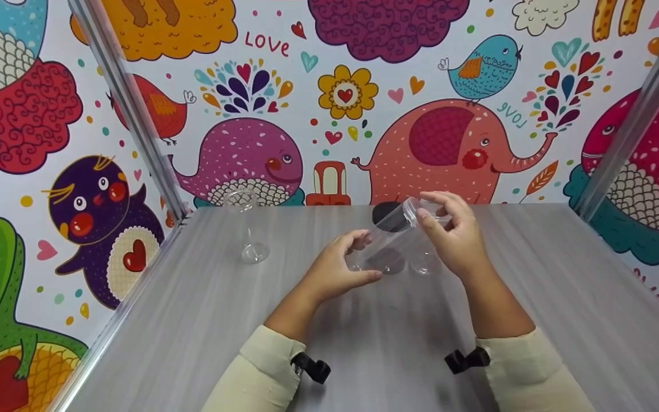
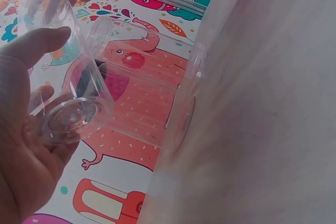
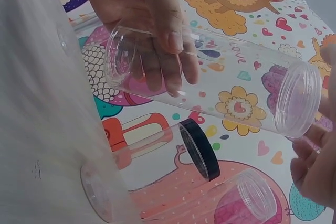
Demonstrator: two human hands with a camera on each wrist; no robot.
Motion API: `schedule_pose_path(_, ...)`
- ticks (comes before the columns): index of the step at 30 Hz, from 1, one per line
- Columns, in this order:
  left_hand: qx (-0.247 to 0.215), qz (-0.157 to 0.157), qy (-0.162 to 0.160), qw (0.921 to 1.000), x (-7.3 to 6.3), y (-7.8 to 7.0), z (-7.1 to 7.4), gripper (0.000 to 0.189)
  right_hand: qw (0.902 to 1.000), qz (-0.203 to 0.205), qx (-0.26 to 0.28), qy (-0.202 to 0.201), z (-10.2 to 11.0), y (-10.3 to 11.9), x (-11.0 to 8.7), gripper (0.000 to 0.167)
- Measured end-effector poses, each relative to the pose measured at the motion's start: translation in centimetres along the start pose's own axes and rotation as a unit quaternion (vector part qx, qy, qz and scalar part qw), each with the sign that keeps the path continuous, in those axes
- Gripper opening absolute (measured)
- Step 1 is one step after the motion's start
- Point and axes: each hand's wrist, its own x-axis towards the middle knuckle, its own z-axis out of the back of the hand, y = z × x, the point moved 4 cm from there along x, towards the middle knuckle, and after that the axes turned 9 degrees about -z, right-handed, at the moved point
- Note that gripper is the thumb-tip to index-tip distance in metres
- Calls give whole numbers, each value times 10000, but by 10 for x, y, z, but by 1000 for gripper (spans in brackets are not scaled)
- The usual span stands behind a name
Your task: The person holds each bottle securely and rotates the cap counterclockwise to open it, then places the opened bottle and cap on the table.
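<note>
The left hand (image 1: 338, 272) grips a tilted clear jar (image 3: 231, 80) low down. The right hand (image 1: 458, 237), half curled, is at its mouth, hold unclear.

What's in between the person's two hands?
A clear jar, held tilted: its base is at the left hand and its ridged rim is by the right hand. The right wrist view shows this best.

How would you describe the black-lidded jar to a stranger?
Find the coral elephant on the back wall, then look down to the far edge of the table. Below the elephant's rear, behind the tilted jar, stands an upright jar. Its black lid distinguishes it from the wholly clear jar beside it.
</note>
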Motion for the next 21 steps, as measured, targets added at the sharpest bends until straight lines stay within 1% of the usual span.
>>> schedule_pose_path(3, -17, -15, 9, 10000, 0, -1, 0, 88, 9991, -285, -321, 49, -1, -2, 0, 49)
schedule_pose_path(5, -12, -17, -7, 10000, 0, -1, 0, 87, 9985, -395, -365, 141, -2, -3, 0, 51)
schedule_pose_path(9, 3, -12, -25, 10000, 0, -1, 0, 88, 9988, -370, -226, 222, -4, -3, 0, 50)
schedule_pose_path(14, -39, 13, -24, 10000, -1, 0, 0, 89, 9995, -266, 50, 190, -3, -3, -1, 44)
schedule_pose_path(21, -73, 52, -115, 9999, 0, 3, 1, 88, 9986, -384, 332, 169, 1, -2, -1, 43)
